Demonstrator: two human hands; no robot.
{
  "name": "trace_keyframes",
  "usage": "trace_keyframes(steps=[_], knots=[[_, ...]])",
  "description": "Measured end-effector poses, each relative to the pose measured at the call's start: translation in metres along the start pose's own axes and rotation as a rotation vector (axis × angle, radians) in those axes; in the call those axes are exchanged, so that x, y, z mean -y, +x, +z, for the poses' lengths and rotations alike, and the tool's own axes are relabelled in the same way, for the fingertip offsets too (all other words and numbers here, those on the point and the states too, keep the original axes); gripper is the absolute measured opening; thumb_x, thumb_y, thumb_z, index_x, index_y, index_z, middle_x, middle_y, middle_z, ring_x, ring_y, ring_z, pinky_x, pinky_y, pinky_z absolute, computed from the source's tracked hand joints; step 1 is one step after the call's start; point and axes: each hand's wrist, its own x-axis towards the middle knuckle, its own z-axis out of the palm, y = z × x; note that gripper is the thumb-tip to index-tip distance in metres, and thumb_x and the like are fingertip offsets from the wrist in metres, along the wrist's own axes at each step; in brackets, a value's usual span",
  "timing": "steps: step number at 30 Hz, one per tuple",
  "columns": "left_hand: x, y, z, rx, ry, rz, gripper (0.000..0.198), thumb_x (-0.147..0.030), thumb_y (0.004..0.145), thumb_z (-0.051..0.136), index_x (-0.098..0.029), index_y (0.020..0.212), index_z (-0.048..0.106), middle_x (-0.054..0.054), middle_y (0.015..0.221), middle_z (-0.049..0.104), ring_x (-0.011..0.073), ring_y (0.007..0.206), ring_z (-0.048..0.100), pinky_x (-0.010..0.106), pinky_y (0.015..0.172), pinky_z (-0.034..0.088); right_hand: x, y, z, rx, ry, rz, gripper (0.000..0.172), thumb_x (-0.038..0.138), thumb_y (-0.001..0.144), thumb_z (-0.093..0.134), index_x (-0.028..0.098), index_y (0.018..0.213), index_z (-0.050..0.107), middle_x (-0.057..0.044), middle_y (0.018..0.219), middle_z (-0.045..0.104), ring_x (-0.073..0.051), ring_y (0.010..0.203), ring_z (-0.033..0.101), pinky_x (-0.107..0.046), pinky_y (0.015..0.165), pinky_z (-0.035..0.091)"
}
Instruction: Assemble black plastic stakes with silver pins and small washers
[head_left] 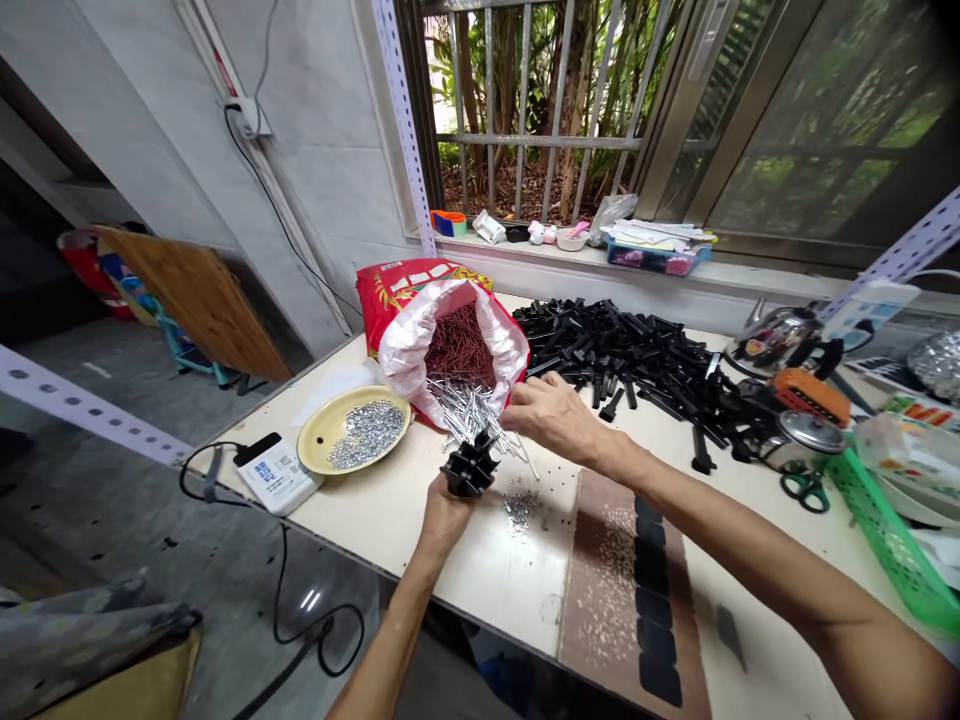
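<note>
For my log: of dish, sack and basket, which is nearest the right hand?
The red sack, its open mouth beside the right hand; yellow dish and green basket are farther.

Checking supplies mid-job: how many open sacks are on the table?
1: the red sack, between the yellow dish and the pile of black parts, with metal rods at its mouth. Another could be hidden.

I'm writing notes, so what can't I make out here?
All in the head view:
Left hand: some fingers, hidden behind the black parts it holds.
Right hand: whether it grips the metal rods, too small to tell.
Red bag: bottom, hidden by reddish rods.
Silver bundle: cut by right edge.
</note>
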Motion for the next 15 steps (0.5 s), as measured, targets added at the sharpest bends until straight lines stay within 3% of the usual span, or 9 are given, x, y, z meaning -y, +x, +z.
trace_keyframes(steps=[2, 3, 5, 6, 8, 10, 13, 15], knots=[[-0.003, -0.003, 0.001, 0.027, -0.026, 0.006, 0.023, -0.015, 0.045, 0.082, -0.017, 0.064, 0.069, 0.002, 0.066, 0.068, 0.0205, 0.068, 0.063, 0.029, 0.068, 0.051, 0.0, 0.002, -0.009, 0.065, 0.145, -0.046, 0.016, 0.033, 0.089, 0.057, 0.023, 0.096, 0.066, -0.004, 0.094, 0.061, -0.015, 0.085, 0.052, -0.028, 0.077, 0.033], [-0.006, -0.005, 0.001, 0.038, -0.083, -0.021, 0.025, -0.016, 0.046, 0.082, -0.017, 0.068, 0.069, 0.002, 0.066, 0.067, 0.0196, 0.067, 0.063, 0.03, 0.069, 0.051, -0.003, 0.001, -0.011, 0.075, 0.249, -0.036, 0.024, 0.038, 0.088, 0.057, 0.022, 0.106, 0.063, -0.004, 0.099, 0.061, -0.015, 0.085, 0.053, -0.027, 0.075, 0.036], [-0.015, -0.011, 0.002, 0.071, -0.288, -0.095, 0.035, -0.021, 0.053, 0.082, -0.018, 0.085, 0.069, 0.0, 0.071, 0.066, 0.0166, 0.065, 0.062, 0.033, 0.072, 0.053, -0.01, -0.004, -0.007, 0.062, 0.405, 0.084, 0.036, 0.045, 0.088, 0.054, 0.02, 0.114, 0.058, -0.005, 0.102, 0.062, -0.014, 0.081, 0.056, -0.025, 0.07, 0.04], [-0.019, -0.014, 0.002, 0.096, -0.405, -0.119, 0.041, -0.024, 0.057, 0.08, -0.019, 0.095, 0.066, -0.001, 0.072, 0.064, 0.015, 0.064, 0.061, 0.035, 0.075, 0.053, -0.013, -0.009, 0.0, 0.071, 0.423, 0.194, 0.035, 0.046, 0.089, 0.051, 0.018, 0.109, 0.06, -0.005, 0.096, 0.064, -0.014, 0.076, 0.057, -0.025, 0.066, 0.041], [-0.025, -0.019, 0.005, 0.131, -0.543, -0.135, 0.047, -0.027, 0.061, 0.079, -0.021, 0.104, 0.062, -0.003, 0.074, 0.062, 0.0131, 0.064, 0.061, 0.037, 0.077, 0.053, -0.015, -0.023, 0.024, 0.163, 0.331, 0.436, 0.033, 0.044, 0.091, 0.048, 0.015, 0.085, 0.065, -0.004, 0.077, 0.065, -0.014, 0.064, 0.057, -0.025, 0.059, 0.041], [-0.027, -0.021, 0.01, 0.114, -0.521, -0.137, 0.049, -0.025, 0.058, 0.081, -0.019, 0.102, 0.062, -0.003, 0.074, 0.062, 0.0127, 0.066, 0.061, 0.033, 0.074, 0.054, -0.008, -0.037, 0.053, 0.308, 0.163, 0.593, 0.033, 0.038, 0.09, 0.052, 0.014, 0.07, 0.064, -0.006, 0.069, 0.064, -0.015, 0.059, 0.058, -0.027, 0.056, 0.042], [-0.026, -0.02, 0.018, 0.08, -0.452, -0.176, 0.05, -0.024, 0.052, 0.084, -0.015, 0.097, 0.065, -0.001, 0.074, 0.063, 0.012, 0.064, 0.06, 0.026, 0.065, 0.052, 0.008, -0.051, 0.087, 0.317, -0.008, 0.635, 0.013, 0.014, 0.085, 0.054, 0.011, 0.081, 0.066, -0.014, 0.086, 0.067, -0.023, 0.076, 0.064, -0.032, 0.063, 0.045], [-0.024, -0.018, 0.018, 0.109, -0.496, -0.199, 0.051, -0.026, 0.053, 0.084, -0.015, 0.098, 0.064, -0.002, 0.07, 0.062, 0.0112, 0.059, 0.06, 0.026, 0.063, 0.052, 0.013, -0.056, 0.092, 0.292, -0.038, 0.658, 0.018, 0.003, 0.081, 0.05, 0.009, 0.088, 0.065, -0.018, 0.092, 0.066, -0.027, 0.084, 0.064, -0.035, 0.065, 0.045]])
